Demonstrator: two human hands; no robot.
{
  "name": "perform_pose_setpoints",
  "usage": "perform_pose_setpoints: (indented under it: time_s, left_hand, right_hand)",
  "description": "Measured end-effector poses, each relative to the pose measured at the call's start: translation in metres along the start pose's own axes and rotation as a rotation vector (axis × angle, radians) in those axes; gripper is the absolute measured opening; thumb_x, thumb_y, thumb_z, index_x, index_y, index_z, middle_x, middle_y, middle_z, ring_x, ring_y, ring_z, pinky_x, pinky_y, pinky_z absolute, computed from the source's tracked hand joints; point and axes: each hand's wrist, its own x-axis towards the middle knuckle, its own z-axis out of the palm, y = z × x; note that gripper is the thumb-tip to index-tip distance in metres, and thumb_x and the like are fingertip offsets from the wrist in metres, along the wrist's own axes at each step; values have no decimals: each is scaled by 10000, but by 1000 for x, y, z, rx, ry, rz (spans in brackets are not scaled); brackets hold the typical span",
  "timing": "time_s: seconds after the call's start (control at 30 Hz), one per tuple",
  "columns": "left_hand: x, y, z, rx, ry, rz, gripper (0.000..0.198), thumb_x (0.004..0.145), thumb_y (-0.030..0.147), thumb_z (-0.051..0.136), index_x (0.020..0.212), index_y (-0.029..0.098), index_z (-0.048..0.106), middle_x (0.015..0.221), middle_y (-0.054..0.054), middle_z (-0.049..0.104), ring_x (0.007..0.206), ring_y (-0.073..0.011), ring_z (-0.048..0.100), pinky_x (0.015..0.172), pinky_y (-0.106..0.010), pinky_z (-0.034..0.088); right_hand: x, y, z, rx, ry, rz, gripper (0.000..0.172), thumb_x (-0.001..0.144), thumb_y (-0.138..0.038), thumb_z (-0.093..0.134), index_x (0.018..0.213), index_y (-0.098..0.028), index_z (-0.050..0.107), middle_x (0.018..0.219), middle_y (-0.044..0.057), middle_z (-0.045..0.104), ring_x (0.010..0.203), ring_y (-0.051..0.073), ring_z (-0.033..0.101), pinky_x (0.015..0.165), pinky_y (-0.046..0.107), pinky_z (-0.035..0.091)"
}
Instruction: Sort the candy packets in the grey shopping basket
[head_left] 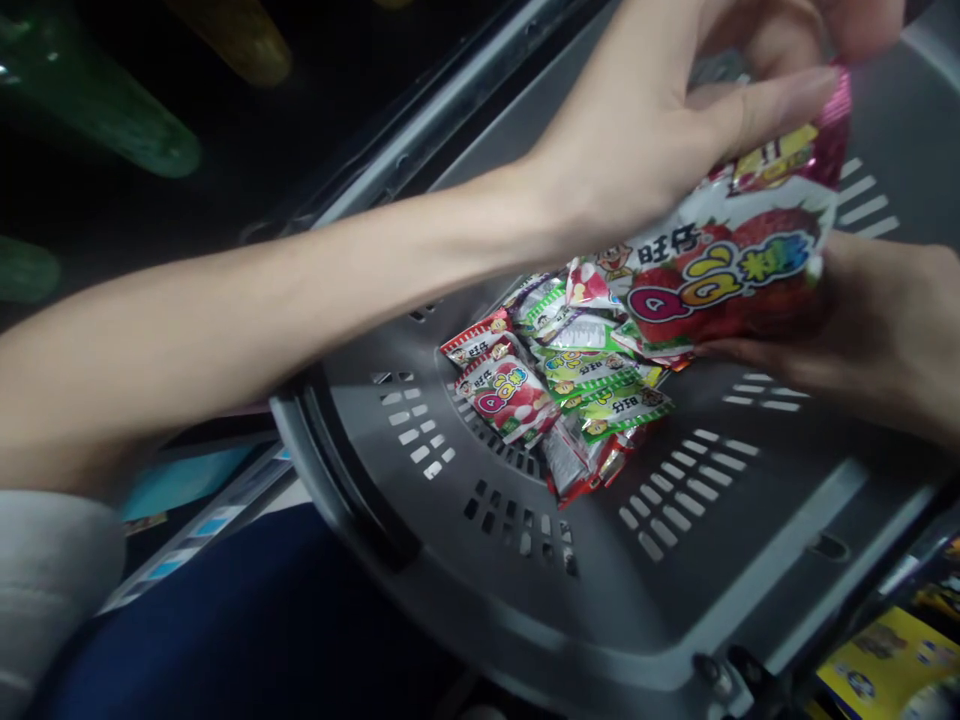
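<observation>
Dim background (375, 90), grey slotted basket (697, 590) of small packets (600, 380), both hands (660, 120) closed on a pink-edged bag (720, 270).

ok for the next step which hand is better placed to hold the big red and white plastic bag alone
Right, probably: the right hand seems to support the lower right side of the bag, while the left hand has its thumb at the pink top edge.

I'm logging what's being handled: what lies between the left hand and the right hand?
A strawberry QQ candy packet lies between the left hand and the right hand, as the head view shows.
</observation>
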Motion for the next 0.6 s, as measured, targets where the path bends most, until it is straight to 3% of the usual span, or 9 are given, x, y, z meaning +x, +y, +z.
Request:
perform_pose_setpoints:
  time_s: [0.07, 0.13, 0.23, 0.33, 0.47, 0.53, 0.6]
  left_hand:
    - [1, -4, 3, -20, 4, -15, 1120, 415, 199, -304, 930, -241, 588, 1208, -102, 471, 955, -82, 610, 697, -100, -156]
    - [1, -8, 7, -231, 127, -124, 1202, 415, 167, -311, 1201, -194, 524, 1249, -97, 457, 1086, -112, 575, 648, -62, -65]
    - [1, -12, 13, -519, 251, -211, 1104, 535, 177, -258, 1341, -136, 429, 1248, -65, 490, 1158, -118, 569, 667, -50, 111]
    - [0, -10, 17, -740, 281, -264, 855, 733, 235, -82, 1290, -118, 461, 1229, -48, 533, 1131, -87, 626, 759, -72, 267]
    - [-1, -1, 20, -1177, 263, -450, 513, 917, 251, 378, 1292, -85, 479, 1081, -22, 623, 909, 8, 630, 785, -91, 367]
    - [-3, 2, 22, -1374, 199, -517, 361, 963, 285, 504, 1158, -5, 592, 879, 21, 624, 743, 14, 542, 678, -88, 366]
    - [-4, 3, 22, -1491, 169, -494, 308, 1007, 328, 496, 896, 80, 641, 725, 31, 547, 650, -15, 446, 577, -135, 337]
  right_hand:
    - [0, 0, 0, 38, -1, 21, 529, 776, -708, 674, 973, -217, 697, 768, 24, 714, 683, 245, 663, 601, 371, 475]
    - [1, 1, 0, 74, -28, 28, 565, 749, -723, 691, 1001, -217, 692, 751, 22, 712, 650, 243, 655, 565, 363, 467]
    - [1, 4, 0, 58, -52, 21, 581, 742, -740, 683, 1005, -223, 680, 730, 16, 703, 599, 224, 640, 535, 350, 452]
    - [2, 5, -1, 53, -61, 5, 569, 750, -738, 686, 1004, -229, 667, 738, 19, 705, 607, 222, 652, 534, 350, 465]
    - [0, 1, -1, 149, -102, 27, 535, 749, -691, 717, 1033, -242, 650, 779, 25, 726, 620, 234, 672, 509, 357, 496]
    - [-1, 0, 0, 191, -98, 50, 505, 755, -633, 733, 1057, -240, 637, 806, 30, 735, 647, 243, 686, 515, 362, 515]
    - [-1, -1, 1, 217, -73, 63, 500, 746, -595, 755, 1060, -229, 622, 834, 40, 737, 674, 252, 694, 542, 376, 540]
